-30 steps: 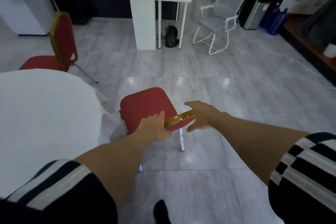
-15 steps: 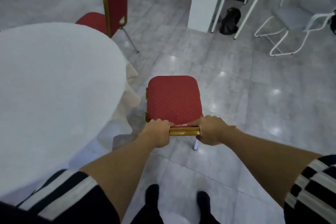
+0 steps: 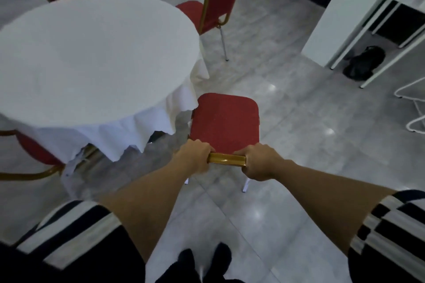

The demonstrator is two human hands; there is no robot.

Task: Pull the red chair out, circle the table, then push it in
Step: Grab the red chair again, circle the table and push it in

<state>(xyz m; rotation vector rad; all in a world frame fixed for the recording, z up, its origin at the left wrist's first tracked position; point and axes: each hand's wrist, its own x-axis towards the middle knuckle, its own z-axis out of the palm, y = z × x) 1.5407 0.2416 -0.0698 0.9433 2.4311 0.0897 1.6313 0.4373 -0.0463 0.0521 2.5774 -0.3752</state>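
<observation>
Hands clenched on chair back, last step
My left hand (image 3: 194, 158) and right hand (image 3: 261, 161) grip the chair (image 3: 225, 122); table (image 3: 92, 53) at ten o'clock, push-in seemingly remaining.

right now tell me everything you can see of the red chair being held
The red chair has a padded seat in speckled red fabric, a glossy gold top rail and pale metal legs. It stands upright on the grey tiled floor, seat facing away from the person, its left corner beside the white tablecloth hem. The left hand and right hand are closed around the rail's two ends.
</observation>
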